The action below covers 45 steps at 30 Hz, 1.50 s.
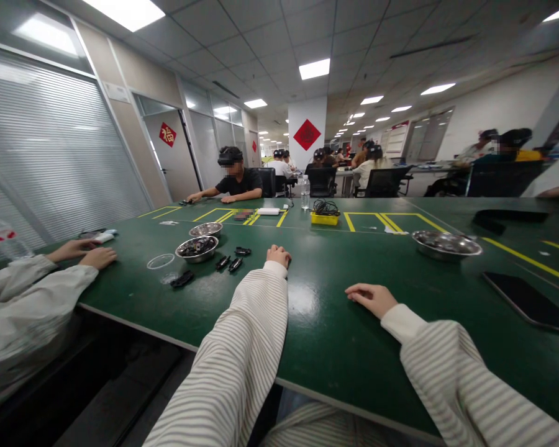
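Note:
My left hand rests on the green table with its fingers loosely bent and a little apart; nothing shows in it. To its left lie several small black plastic parts, beside a metal bowl full of similar dark pieces. Lower on the right, my right hand lies on the tabletop, fingers loosely stretched to the left, holding nothing. Farther out on that side stands another metal bowl; its inside is hard to make out.
A clear plastic lid, a second steel bowl, a yellow box of black cable and a water bottle stand on the table. A phone lies right. A co-worker's hands rest at left; another person sits opposite.

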Tool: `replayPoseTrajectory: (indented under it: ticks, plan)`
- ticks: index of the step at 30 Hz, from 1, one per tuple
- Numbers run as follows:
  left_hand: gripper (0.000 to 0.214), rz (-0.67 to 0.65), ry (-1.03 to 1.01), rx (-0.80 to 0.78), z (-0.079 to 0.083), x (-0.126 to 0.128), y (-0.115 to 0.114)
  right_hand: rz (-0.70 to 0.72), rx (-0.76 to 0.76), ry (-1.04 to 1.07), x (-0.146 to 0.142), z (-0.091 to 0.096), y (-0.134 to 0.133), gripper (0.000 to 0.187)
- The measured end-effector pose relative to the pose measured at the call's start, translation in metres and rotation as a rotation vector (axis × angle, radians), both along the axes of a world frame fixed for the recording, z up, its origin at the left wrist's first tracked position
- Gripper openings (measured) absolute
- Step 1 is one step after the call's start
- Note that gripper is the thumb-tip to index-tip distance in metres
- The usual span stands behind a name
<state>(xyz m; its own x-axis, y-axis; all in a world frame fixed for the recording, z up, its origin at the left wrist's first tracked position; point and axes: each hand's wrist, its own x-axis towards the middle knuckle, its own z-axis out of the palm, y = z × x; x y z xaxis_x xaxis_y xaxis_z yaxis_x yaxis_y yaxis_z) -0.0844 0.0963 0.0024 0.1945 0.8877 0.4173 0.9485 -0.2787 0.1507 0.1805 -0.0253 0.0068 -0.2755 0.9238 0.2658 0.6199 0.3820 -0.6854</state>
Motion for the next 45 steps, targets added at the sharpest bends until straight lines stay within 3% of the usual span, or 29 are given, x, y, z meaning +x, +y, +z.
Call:
replayPoseTrajectory:
  ticks: [6, 14, 18, 21, 24, 27, 29, 34, 41, 45]
  plan:
    - [0.017, -0.228, -0.023, -0.050, -0.003, 0.025, -0.011, 0.005, 0.008, 0.004, -0.003, 0.001, -0.001, 0.021]
    - [0.017, -0.685, -0.135, -0.094, -0.011, 0.104, -0.070, -0.201, 0.105, -0.063, 0.001, 0.003, 0.000, 0.020]
    - [0.018, -0.785, -0.240, -0.111, -0.011, 0.111, -0.078, -0.187, 0.190, -0.140, 0.004, -0.002, 0.003, 0.021]
    - [0.018, -0.566, -0.272, -0.002, -0.002, 0.088, -0.060, -0.134, 0.223, -0.208, 0.003, -0.004, 0.002, 0.025]
    - [0.028, -0.130, -0.250, 0.131, 0.005, 0.048, -0.034, -0.085, 0.235, -0.265, 0.003, -0.003, 0.001, 0.029]
    - [0.039, 0.246, -0.209, 0.044, 0.004, 0.010, -0.012, -0.060, 0.229, -0.313, 0.004, -0.002, -0.001, 0.029]
    - [0.038, 0.297, -0.148, -0.071, 0.001, -0.004, -0.004, -0.040, 0.221, -0.341, 0.004, -0.002, 0.000, 0.026]
    - [0.024, 0.101, -0.057, -0.143, -0.004, 0.001, -0.004, -0.020, 0.227, -0.347, 0.006, -0.002, 0.000, 0.021]
    - [0.017, -0.425, 0.045, -0.086, -0.004, 0.042, -0.026, -0.088, 0.147, -0.192, 0.005, -0.003, 0.000, 0.017]
    - [0.024, -0.555, -0.015, -0.089, -0.003, 0.064, -0.046, -0.089, 0.099, -0.114, 0.007, -0.006, 0.004, 0.015]
